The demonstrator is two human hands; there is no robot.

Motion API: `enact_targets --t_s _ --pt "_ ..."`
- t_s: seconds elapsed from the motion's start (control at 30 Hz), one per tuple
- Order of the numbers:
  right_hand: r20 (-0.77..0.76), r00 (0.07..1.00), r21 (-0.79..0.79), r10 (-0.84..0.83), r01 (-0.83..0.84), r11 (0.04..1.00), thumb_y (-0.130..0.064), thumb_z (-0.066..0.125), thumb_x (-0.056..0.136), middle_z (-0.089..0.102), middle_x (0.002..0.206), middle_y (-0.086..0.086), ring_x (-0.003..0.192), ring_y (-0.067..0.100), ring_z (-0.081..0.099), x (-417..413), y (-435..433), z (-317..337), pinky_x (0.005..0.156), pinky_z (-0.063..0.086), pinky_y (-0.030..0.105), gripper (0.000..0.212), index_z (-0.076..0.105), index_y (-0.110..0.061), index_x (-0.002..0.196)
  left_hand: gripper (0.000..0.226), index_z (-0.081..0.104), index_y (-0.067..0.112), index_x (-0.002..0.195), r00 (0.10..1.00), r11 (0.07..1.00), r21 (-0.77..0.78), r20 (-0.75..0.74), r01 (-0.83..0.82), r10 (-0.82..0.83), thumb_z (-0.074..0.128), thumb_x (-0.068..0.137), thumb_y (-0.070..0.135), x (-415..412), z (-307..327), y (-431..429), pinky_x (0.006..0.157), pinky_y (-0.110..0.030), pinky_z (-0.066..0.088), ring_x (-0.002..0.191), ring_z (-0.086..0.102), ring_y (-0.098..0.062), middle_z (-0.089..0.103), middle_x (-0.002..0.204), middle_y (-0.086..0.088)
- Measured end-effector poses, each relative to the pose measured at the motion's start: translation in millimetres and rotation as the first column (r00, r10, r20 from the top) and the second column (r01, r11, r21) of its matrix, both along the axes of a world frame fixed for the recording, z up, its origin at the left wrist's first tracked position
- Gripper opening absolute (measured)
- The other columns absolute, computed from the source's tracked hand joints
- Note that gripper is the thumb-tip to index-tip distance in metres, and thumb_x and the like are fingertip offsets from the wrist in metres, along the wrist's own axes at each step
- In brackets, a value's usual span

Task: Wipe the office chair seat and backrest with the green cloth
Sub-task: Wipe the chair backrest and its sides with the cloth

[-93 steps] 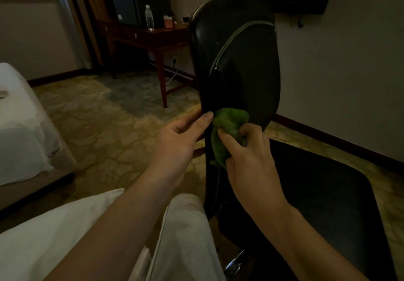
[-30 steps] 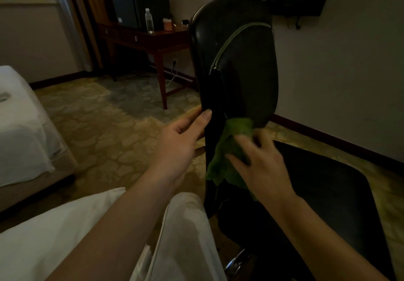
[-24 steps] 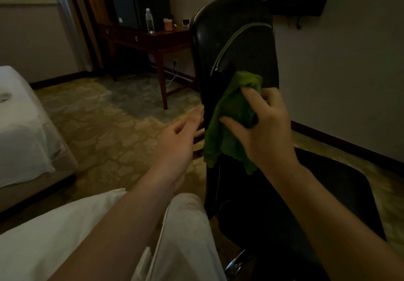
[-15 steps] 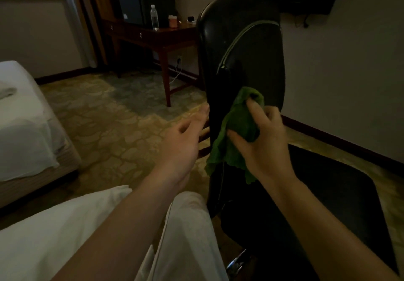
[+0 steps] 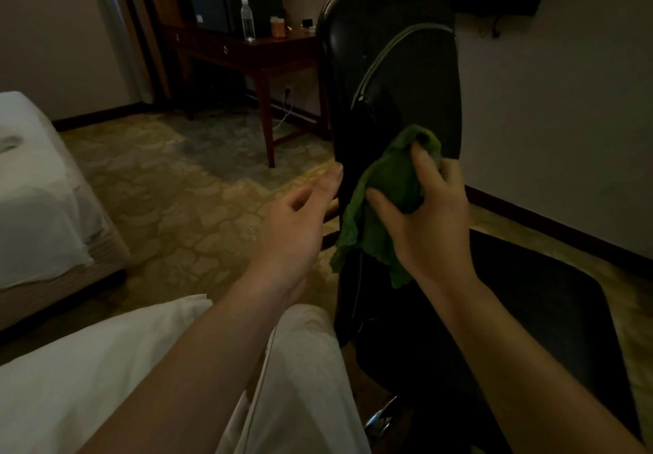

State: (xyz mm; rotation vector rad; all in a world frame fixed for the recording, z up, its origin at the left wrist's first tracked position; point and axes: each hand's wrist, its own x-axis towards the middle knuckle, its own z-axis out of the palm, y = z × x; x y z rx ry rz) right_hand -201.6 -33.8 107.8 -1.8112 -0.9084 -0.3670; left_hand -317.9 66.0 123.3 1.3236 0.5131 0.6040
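The black office chair stands in front of me with its backrest (image 5: 395, 75) upright and its seat (image 5: 537, 312) low on the right. My right hand (image 5: 429, 217) grips the bunched green cloth (image 5: 381, 192) and presses it against the lower part of the backrest; a loose flap of cloth hangs down. My left hand (image 5: 298, 227) has its fingers spread, and a fingertip rests on the backrest's left edge. It holds nothing.
A wooden desk (image 5: 247, 47) with a water bottle (image 5: 248, 20) stands behind the chair. A bed with white sheets (image 5: 39, 199) lies at the left. My white-trousered leg (image 5: 289, 383) is at the bottom, and a wall with a dark baseboard (image 5: 565, 227) runs along the right.
My right hand carried the cloth up the backrest from its low position, then came partway back down. The left hand stayed by the backrest's left edge.
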Motion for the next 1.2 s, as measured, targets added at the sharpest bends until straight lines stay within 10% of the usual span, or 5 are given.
enact_targets --t_s 0.27,0.57,0.87,1.2 --pt "-0.042 0.999 -0.083 0.03 -0.033 0.996 -0.029 0.074 0.086 0.04 0.125 -0.001 0.098 -0.008 0.041 -6.2 -12.0 -41.8 0.078 0.035 -0.006 0.058 0.049 -0.019 0.137 0.057 0.068 0.027 0.124 1.0 0.999 0.047 0.023 0.0 -0.001 0.058 0.079 0.059 -0.5 -4.2 -2.6 0.09 -0.034 0.059 0.111 0.068 -0.003 0.073 0.115 0.017" --pt "0.058 0.998 -0.026 -0.014 0.016 1.0 -0.027 0.077 0.083 0.036 0.121 -0.003 0.096 -0.011 0.035 -4.3 -4.1 -15.7 0.082 0.031 -0.009 0.063 0.049 -0.016 0.138 0.03 0.069 0.033 0.118 1.0 1.0 0.028 0.002 0.006 -0.006 0.059 0.093 0.046 2.2 -10.4 -1.1 0.07 -0.023 0.059 0.094 0.073 -0.004 0.076 0.099 0.018" --pt "-0.038 0.996 -0.083 -0.081 0.078 0.993 -0.028 0.074 0.086 0.036 0.131 0.001 0.106 0.002 0.043 -17.5 -9.0 -58.9 0.087 0.049 0.018 0.056 0.048 -0.017 0.135 0.036 0.068 0.027 0.126 1.0 0.999 0.037 -0.023 0.015 -0.014 0.054 0.097 0.045 3.1 -11.7 -0.8 0.089 -0.034 0.059 0.103 0.071 -0.007 0.075 0.108 0.017" --pt "0.005 0.996 0.006 -0.085 0.085 0.996 -0.026 0.079 0.082 0.036 0.133 0.006 0.104 -0.009 0.032 -16.5 -8.2 -42.8 0.081 0.031 -0.008 0.064 0.048 -0.014 0.136 0.058 0.064 0.028 0.132 1.0 0.997 0.071 -0.011 0.027 -0.026 0.059 0.081 0.055 3.0 -17.5 0.6 0.084 -0.029 0.06 0.108 0.07 -0.007 0.073 0.115 0.017"
